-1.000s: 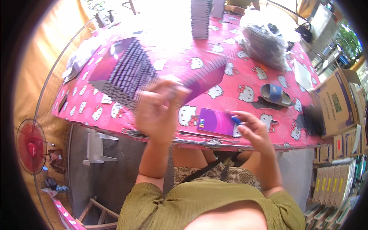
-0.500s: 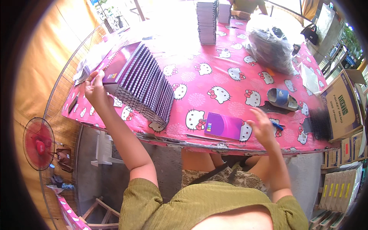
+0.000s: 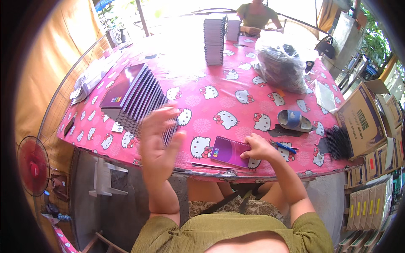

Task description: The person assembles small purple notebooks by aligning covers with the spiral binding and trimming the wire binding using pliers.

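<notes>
On the near edge of the table lies a small purple spiral notebook (image 3: 230, 151). My right hand (image 3: 259, 147) pinches its right edge, thumb on the cover and fingers beyond it. My left hand (image 3: 158, 145), a little blurred, hovers empty with fingers apart in front of a tall leaning stack of purple spiral notebooks (image 3: 126, 90), hiding part of its right side. A blue pen-like tool (image 3: 287, 147) rests just right of my right hand. Thin flat sheets or covers stick out under the notebook along the table edge; their kind is unclear.
A blue slide sandal (image 3: 294, 121) and black wire coils (image 3: 336, 142) lie at right, beside an open cardboard box (image 3: 363, 120). Farther back stand notebook piles (image 3: 214, 42) and a filled clear plastic bag (image 3: 282, 69). Another person (image 3: 258, 19) sits across the pink table.
My left hand has left the corner of the notebook stack and swung right, toward me. My right hand has come down onto the single notebook's right edge. The whole view has shifted slightly.
</notes>
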A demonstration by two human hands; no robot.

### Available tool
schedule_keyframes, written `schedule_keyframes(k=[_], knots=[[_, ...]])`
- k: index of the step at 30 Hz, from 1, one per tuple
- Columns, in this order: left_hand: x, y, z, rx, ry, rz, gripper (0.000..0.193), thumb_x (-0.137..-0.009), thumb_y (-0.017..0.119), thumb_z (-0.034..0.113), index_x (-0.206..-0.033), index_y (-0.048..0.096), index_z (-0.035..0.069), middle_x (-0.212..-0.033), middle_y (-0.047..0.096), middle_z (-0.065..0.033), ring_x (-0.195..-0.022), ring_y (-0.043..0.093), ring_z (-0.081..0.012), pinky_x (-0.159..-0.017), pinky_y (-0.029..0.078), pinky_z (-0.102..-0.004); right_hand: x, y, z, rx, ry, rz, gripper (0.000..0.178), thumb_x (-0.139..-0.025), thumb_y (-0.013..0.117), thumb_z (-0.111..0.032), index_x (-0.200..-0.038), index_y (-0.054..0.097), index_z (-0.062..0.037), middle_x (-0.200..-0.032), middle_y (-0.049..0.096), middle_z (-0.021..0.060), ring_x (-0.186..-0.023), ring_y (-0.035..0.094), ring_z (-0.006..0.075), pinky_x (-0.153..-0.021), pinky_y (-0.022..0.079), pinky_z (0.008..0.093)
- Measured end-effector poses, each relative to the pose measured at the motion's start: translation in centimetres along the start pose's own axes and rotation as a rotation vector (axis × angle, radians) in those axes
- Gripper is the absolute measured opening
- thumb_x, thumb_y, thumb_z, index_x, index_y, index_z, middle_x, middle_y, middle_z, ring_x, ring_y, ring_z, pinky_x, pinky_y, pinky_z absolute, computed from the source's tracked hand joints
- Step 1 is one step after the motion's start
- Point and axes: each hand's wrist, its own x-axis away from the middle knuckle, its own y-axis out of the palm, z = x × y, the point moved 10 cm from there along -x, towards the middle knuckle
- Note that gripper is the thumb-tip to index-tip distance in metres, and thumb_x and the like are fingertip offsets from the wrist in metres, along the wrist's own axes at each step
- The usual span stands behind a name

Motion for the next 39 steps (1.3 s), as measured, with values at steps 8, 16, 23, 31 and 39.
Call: schedule_keyframes(k=[8, 16, 23, 31, 39], knots=[[8.4, 10.5, -10.3, -0.186, -0.294, -0.230, 0.063, -0.075, 0.062, -0.012, -0.131, 0.048, 0.013, -0.103, 0.059, -0.0163, -0.103, 0.057, -0.0294, -0.084, 0.047, -0.0379, 5.2, -1.4, -3.5, -0.669, -0.122, 0.412, 0.031, -0.073, 0.078, -0.007, -0.089, 0.052, -0.0028, -0.087, 0.054, 0.0059, -0.078, 0.054, 0.0141, -0.068, 0.045, 0.0286], [9.2, 12.7, -12.1, -0.229, -0.173, -0.255, 0.054, -0.072, 0.065, -0.010, -0.122, 0.054, 0.008, -0.114, 0.053, -0.0125, -0.102, 0.054, -0.0256, -0.087, 0.045, -0.0336, 3.6, 1.2, -1.1, -0.955, -0.169, 0.658, 0.025, -0.075, 0.069, 0.000, -0.090, 0.050, -0.0042, -0.082, 0.057, 0.0080, -0.076, 0.055, 0.0163, -0.068, 0.044, 0.0304], [7.5, 16.2, -7.8, -0.583, -0.045, -0.275, 0.029, -0.069, 0.077, 0.004, -0.097, 0.069, 0.009, -0.107, 0.064, -0.0080, -0.098, 0.057, -0.0220, -0.083, 0.046, -0.0327, 3.8, 0.4, -0.8, -0.700, -0.156, 0.650, 0.035, -0.070, 0.073, -0.002, -0.097, 0.052, -0.0037, -0.092, 0.059, 0.0112, -0.088, 0.060, 0.0284, -0.076, 0.047, 0.0363], [6.6, 17.6, -8.7, -0.350, -0.126, -0.263, 0.011, -0.069, 0.076, 0.006, -0.079, 0.071, 0.010, -0.078, 0.068, 0.0004, -0.081, 0.059, -0.0169, -0.087, 0.034, -0.0397, 18.7, -15.7, 26.0, 0.221, 0.570, 1.196, 0.025, -0.067, 0.076, -0.008, -0.088, 0.065, -0.0034, -0.093, 0.063, 0.0158, -0.090, 0.060, 0.0318, -0.081, 0.047, 0.0405], [7.3, 17.5, -8.7, -0.464, -0.131, -0.251, 0.008, -0.068, 0.078, 0.018, -0.072, 0.071, 0.017, -0.079, 0.068, 0.0079, -0.082, 0.058, -0.0116, -0.101, 0.018, -0.0568, 17.0, -14.1, 32.0, 0.317, 0.755, 0.839, 0.016, -0.082, 0.062, -0.013, -0.096, 0.060, -0.0060, -0.098, 0.059, 0.0166, -0.097, 0.059, 0.0349, -0.080, 0.050, 0.0446]])
